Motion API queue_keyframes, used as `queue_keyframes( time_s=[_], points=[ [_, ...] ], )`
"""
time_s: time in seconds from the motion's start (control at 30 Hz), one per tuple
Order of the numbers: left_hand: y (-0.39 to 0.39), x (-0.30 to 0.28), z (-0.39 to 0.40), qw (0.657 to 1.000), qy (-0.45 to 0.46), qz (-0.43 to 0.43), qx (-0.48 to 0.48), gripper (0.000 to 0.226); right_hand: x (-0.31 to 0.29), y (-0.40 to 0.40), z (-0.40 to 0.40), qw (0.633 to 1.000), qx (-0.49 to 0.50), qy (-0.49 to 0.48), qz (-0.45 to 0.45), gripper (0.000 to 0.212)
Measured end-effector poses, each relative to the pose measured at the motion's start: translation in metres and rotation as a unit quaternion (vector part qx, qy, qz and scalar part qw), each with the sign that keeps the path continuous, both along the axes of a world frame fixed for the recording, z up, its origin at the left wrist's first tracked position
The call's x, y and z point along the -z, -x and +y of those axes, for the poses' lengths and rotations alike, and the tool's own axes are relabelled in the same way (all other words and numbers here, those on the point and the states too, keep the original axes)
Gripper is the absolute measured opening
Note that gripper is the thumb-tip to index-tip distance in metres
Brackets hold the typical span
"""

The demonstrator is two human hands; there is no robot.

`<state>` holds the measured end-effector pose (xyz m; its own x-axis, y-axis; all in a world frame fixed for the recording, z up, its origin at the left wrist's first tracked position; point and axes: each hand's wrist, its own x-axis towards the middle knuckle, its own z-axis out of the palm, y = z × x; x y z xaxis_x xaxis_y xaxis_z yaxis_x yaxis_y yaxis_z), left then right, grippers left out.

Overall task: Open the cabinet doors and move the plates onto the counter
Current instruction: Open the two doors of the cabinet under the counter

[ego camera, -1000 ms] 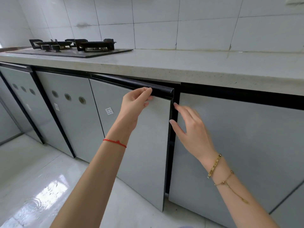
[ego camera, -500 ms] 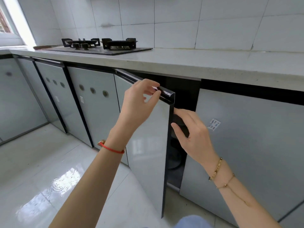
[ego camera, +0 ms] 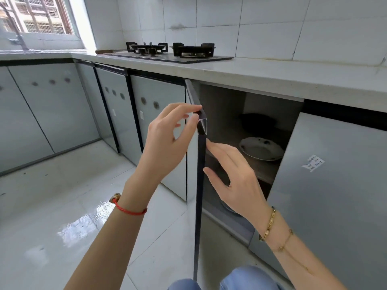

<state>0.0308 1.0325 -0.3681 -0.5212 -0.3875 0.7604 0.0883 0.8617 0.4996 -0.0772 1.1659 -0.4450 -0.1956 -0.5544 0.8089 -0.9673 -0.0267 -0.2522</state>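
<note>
Left grip point(ego camera: 167, 135) pinches the door point(ego camera: 200, 185) corner; right grip point(ego camera: 234, 174), relaxed, holds nothing near the plate point(ego camera: 260, 148).

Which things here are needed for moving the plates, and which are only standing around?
Needed:
open grey cabinet door
white patterned plate on the shelf
pale stone counter
closed grey door with sticker

Not needed:
black gas stove
dark round pan
window

Pale grey cabinet door point(ego camera: 191, 164) with black edge trim, right at the left hand point(ego camera: 167, 141) pinch. Beyond the grip: white plate point(ego camera: 260, 148) with dark specks, black pan point(ego camera: 258, 121). Red cord bracelet point(ego camera: 129, 209); gold chains point(ego camera: 270, 223) opposite.
</note>
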Motion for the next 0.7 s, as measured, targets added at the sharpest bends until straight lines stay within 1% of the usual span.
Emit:
queue_keyframes(
  time_s=[0.23, 0.47, 0.57, 0.7],
  points=[
    [-0.043, -0.002, -0.035, 0.997, 0.025, 0.01, -0.072, 0.028, 0.0, -0.028, -0.053, 0.996, -0.085, -0.021, 0.013, 0.052],
    [-0.08, -0.004, -0.075, 0.977, 0.075, 0.031, -0.195, 0.018, 0.003, -0.054, -0.114, 0.989, -0.131, -0.05, 0.048, 0.06],
    [-0.091, -0.005, -0.096, 0.968, 0.088, 0.014, -0.235, 0.017, 0.001, -0.061, -0.141, 0.986, -0.142, -0.062, 0.06, 0.061],
    [-0.104, -0.011, -0.124, 0.959, 0.089, -0.031, -0.269, 0.019, -0.004, -0.068, -0.176, 0.982, -0.154, -0.074, 0.076, 0.062]
  ],
)
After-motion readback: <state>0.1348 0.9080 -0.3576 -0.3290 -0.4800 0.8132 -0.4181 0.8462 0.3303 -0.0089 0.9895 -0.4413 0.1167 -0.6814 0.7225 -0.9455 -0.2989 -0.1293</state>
